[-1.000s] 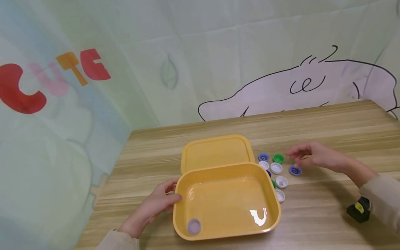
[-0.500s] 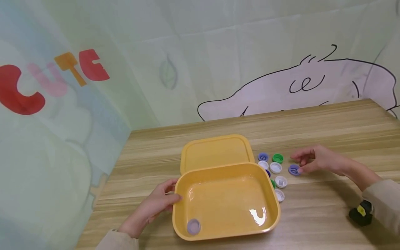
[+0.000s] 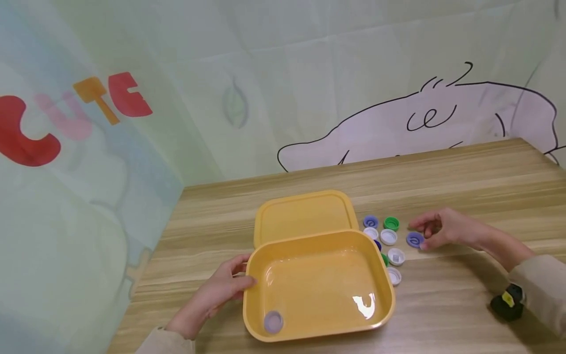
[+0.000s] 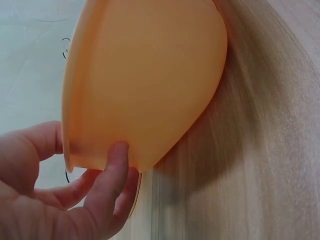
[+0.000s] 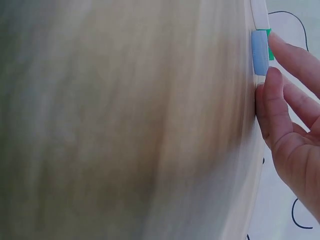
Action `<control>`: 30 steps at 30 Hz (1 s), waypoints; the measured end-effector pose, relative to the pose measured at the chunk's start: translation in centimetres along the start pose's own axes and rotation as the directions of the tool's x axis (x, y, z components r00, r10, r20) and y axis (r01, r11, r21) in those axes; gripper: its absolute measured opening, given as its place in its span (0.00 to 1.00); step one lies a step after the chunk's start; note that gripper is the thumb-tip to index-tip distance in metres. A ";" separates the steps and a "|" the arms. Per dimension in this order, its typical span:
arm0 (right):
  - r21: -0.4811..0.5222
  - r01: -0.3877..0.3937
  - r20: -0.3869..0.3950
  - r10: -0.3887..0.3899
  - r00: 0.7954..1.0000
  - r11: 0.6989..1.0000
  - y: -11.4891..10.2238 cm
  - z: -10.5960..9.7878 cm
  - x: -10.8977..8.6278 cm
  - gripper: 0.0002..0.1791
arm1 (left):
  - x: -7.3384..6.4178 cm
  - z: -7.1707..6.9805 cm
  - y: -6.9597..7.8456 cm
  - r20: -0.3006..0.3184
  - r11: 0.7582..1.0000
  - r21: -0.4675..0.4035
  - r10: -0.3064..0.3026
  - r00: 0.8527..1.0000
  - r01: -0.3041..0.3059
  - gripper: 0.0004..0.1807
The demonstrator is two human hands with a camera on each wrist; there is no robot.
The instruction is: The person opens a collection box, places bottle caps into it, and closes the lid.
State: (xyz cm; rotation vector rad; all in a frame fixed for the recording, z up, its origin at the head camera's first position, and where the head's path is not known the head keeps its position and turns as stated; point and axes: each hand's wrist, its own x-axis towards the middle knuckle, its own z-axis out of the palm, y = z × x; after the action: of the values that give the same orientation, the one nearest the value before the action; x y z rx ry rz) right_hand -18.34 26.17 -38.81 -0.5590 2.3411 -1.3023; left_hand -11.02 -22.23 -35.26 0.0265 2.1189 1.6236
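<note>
In the head view my left hand [image 3: 223,287] holds the left side of a yellow plastic box [image 3: 318,330], thumb at its rim; the left wrist view shows fingers [image 4: 117,160] against the outer wall. A pale purple bottle cap [image 3: 273,322] lies inside the box, near its front left corner. To the right of the box, my right hand [image 3: 453,231] is at a blue-purple bottle cap [image 3: 414,240] lying flat on the table. Its thumb touches or nearly touches that cap's edge, while the other fingers stretch past it, not closed round it.
Several white bottle caps [image 3: 388,237], a green cap [image 3: 391,223] and another blue-purple cap [image 3: 370,222] lie by the box's right side. A yellow lid [image 3: 307,216] lies behind the box. A small black object [image 3: 506,305] is by the right sleeve. Printed cloth hangs behind the table.
My right hand has come down slightly, bringing the thumb to the edge of the blue-purple bottle cap. The left hand keeps its hold on the box.
</note>
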 end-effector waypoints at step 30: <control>-0.122 0.002 -0.007 -0.003 1.000 0.993 -0.7 0.6 0.4 0.24 | 0.2 -0.1 -0.2 -0.018 1.000 -0.008 -0.009 1.000 0.008 0.33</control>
State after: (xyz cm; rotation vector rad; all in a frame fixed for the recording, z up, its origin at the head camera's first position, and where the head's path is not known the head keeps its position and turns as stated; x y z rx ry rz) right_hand -18.28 25.16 -38.56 -0.5957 2.4386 -1.1699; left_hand -11.13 -22.30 -35.53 0.0005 2.1235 1.6328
